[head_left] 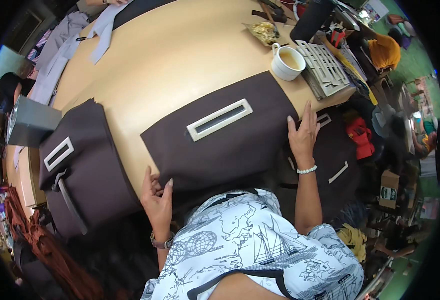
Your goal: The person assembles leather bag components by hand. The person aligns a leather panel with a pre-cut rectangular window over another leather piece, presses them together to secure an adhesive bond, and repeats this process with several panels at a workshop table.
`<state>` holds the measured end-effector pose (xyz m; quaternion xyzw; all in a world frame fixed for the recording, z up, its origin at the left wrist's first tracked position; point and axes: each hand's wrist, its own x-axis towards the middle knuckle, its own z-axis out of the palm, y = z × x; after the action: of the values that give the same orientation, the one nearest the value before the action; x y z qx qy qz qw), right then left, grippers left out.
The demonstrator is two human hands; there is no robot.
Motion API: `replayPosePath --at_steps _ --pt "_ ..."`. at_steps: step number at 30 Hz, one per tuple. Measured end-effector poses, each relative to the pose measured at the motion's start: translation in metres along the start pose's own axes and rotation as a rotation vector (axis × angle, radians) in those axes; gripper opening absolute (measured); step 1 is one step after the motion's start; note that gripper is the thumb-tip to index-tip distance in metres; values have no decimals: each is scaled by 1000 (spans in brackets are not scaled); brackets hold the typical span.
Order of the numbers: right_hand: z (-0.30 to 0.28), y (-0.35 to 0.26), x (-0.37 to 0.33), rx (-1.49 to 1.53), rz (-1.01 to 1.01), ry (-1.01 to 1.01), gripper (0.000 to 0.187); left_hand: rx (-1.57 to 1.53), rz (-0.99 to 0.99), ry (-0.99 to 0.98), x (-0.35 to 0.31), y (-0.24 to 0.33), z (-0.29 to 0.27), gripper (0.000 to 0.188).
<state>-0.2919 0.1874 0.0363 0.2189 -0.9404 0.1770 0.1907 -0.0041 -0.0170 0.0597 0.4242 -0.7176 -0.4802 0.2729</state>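
Observation:
A dark brown sheet of fabric or leather [240,150] lies on the table in front of me, its near edge bending down toward my body. On it rests a cream rectangular frame [194,132] around a long, dark slot. My left hand [158,204] is at the sheet's near left corner, thumb apart from partly curled fingers. At the right edge is my right hand [304,139], its fingers stretched out and thumb along the sheet. Neither hand grips anything visibly. To the left, more dark brown sheets [97,170] carry another cream frame [49,164] and a grey-handled tool [71,202].
A white cup [281,70] of tan drink stands beyond the sheet, beside slotted light cards [325,70] and an opened snack packet [263,34]. A grey metal box [35,122] is far left. Dark pieces [325,150] hang at right. Another person's hand [100,2] shows at top.

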Motion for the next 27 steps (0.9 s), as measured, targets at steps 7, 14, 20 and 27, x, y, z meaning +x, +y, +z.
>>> replayPosePath --at_steps 7,14,20,27 --pt "-1 -8 23 451 4 -171 58 -129 -70 -55 14 9 -9 53" --pt "37 -65 158 1376 169 -492 64 -331 103 -27 171 23 -44 32" --pt "124 -155 324 1317 185 -545 72 -434 15 -16 344 45 -69 36" --pt "28 -186 453 1607 -244 -348 64 -623 464 -62 393 176 -122 31"
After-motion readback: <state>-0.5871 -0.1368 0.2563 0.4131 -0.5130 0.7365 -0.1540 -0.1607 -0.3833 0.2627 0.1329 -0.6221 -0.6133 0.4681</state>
